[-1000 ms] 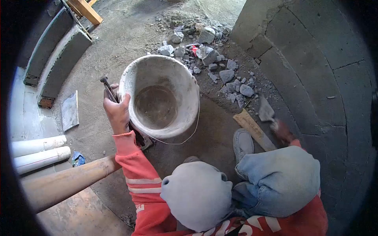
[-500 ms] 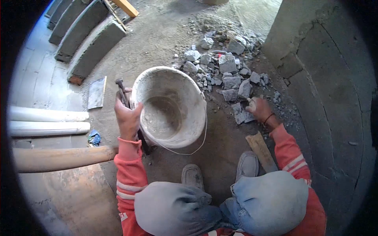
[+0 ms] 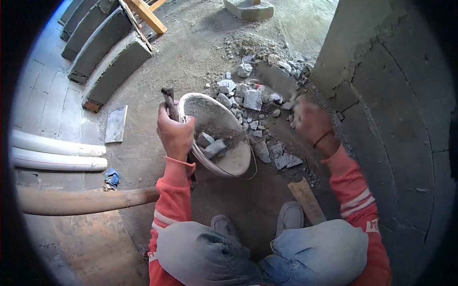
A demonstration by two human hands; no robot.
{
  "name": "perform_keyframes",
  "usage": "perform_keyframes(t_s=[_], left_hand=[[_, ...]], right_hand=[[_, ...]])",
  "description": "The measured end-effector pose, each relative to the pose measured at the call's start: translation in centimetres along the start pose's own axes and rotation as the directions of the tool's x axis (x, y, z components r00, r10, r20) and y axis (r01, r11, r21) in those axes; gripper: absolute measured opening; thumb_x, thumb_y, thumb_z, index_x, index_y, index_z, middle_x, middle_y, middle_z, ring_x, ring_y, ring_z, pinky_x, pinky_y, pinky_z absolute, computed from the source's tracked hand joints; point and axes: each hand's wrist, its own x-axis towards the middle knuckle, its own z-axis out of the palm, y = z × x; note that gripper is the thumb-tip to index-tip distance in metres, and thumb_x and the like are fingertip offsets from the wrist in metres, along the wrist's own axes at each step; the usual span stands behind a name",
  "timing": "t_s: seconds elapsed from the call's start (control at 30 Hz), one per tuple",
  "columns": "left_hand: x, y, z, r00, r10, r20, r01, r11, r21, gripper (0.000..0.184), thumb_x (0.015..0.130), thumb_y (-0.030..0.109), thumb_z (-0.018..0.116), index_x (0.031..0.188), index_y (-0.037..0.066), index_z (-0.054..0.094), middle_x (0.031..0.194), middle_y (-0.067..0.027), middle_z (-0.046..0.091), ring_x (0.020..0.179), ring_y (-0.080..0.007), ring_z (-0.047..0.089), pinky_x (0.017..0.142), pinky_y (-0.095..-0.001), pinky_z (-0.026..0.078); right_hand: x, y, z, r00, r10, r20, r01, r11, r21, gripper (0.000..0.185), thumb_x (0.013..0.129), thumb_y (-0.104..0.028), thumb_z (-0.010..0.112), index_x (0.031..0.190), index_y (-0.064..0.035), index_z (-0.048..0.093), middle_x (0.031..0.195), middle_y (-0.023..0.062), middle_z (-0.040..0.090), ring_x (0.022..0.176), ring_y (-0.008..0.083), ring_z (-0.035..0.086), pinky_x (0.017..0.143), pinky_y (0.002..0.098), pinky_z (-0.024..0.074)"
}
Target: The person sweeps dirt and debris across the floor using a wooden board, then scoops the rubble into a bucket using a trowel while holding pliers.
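Note:
My left hand [image 3: 175,136] is closed on the near-left rim of a pale, dusty bucket [image 3: 241,159] and on a dark bar-like tool [image 3: 170,101] with a short head at its top. The bucket tilts to the right, with its wire handle hanging at the right side. Grey rubble chunks [image 3: 214,148] lie inside it. Over the right part of the rubble pile [image 3: 252,100], my right hand [image 3: 312,119] is curled and blurred. A smeared grey shape [image 3: 277,82] extends ahead of its fingers; what it is cannot be made out.
A cracked concrete wall [image 3: 381,124] rises at the right. At the left lie white pipes [image 3: 59,157], a brown pipe [image 3: 86,201] and a flat slab [image 3: 116,124]. Curved concrete blocks [image 3: 117,71] stand behind them. A wooden strip [image 3: 305,198] lies beside my right shoe.
The bucket has tipped toward the rubble, and chunks now show inside it. My left hand has moved right with the rim and tool. My right hand has gone slightly up, over the pile.

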Motion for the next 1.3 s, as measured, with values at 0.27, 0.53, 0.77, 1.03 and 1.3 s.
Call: perform_keyframes(t_s=[0.27, 0.53, 0.77, 1.03, 1.3], left_hand=[[1.3, 0.7, 1.5, 0.986, -0.124, 0.115, 0.121, 0.992, 0.033, 0.039, 0.063, 0.007, 0.068, 0.099, 0.003, 0.056, 0.078, -0.0106, 0.060, 0.071, -0.0231, 0.060, 0.070, -0.0340, 0.047], [2.2, 0.7, 3.6, 0.972, -0.190, 0.136, 0.173, 0.977, 0.127, 0.036, 0.065, 0.016, 0.069, 0.095, 0.003, 0.057, 0.078, -0.0180, 0.062, 0.075, -0.0362, 0.062, 0.070, -0.0427, 0.047], [2.6, 0.4, 4.6, 0.967, -0.176, 0.183, 0.151, 0.978, 0.143, 0.038, 0.064, 0.020, 0.070, 0.096, 0.003, 0.057, 0.083, -0.0198, 0.064, 0.083, -0.0395, 0.062, 0.073, -0.0451, 0.047], [1.6, 0.9, 3.5, 0.955, -0.219, 0.198, 0.191, 0.970, 0.152, 0.040, 0.066, 0.025, 0.067, 0.100, 0.008, 0.056, 0.085, -0.0170, 0.067, 0.085, -0.0387, 0.064, 0.076, -0.0478, 0.049], [0.0, 2.4, 2.9, 0.974, -0.167, 0.150, 0.144, 0.977, 0.154, 0.036, 0.067, 0.021, 0.065, 0.099, 0.006, 0.055, 0.083, -0.0182, 0.066, 0.081, -0.0384, 0.064, 0.073, -0.0478, 0.050]], right_hand=[[17.9, 3.8, -3.9, 0.996, -0.051, -0.071, -0.001, 0.806, -0.592, 0.026, 0.090, -0.018, 0.043, 0.104, -0.0077, 0.063, 0.103, 0.0135, 0.066, 0.098, 0.0326, 0.064, 0.078, 0.0431, 0.0523], [25.2, 3.7, 0.9, 0.958, -0.157, 0.240, 0.286, 0.566, -0.773, 0.022, 0.086, -0.019, 0.052, 0.094, -0.0117, 0.071, 0.092, 0.0110, 0.068, 0.092, 0.0287, 0.066, 0.075, 0.0403, 0.0526], [13.2, -1.6, 0.1, 0.825, -0.310, 0.472, 0.563, 0.506, -0.653, 0.017, 0.082, -0.018, 0.056, 0.087, -0.0112, 0.071, 0.087, 0.0107, 0.068, 0.084, 0.0270, 0.067, 0.070, 0.0397, 0.0533], [-2.0, -3.0, -0.2, 0.986, -0.077, 0.148, 0.132, 0.900, -0.415, 0.029, 0.084, -0.017, 0.051, 0.111, -0.0076, 0.057, 0.087, 0.0152, 0.066, 0.083, 0.0348, 0.065, 0.070, 0.0445, 0.0516], [-1.1, 11.5, 8.0, 0.978, -0.082, -0.194, 0.096, 0.993, 0.067, 0.030, 0.088, -0.022, 0.049, 0.113, -0.0059, 0.052, 0.100, 0.0221, 0.060, 0.092, 0.0421, 0.058, 0.077, 0.0483, 0.0474]])
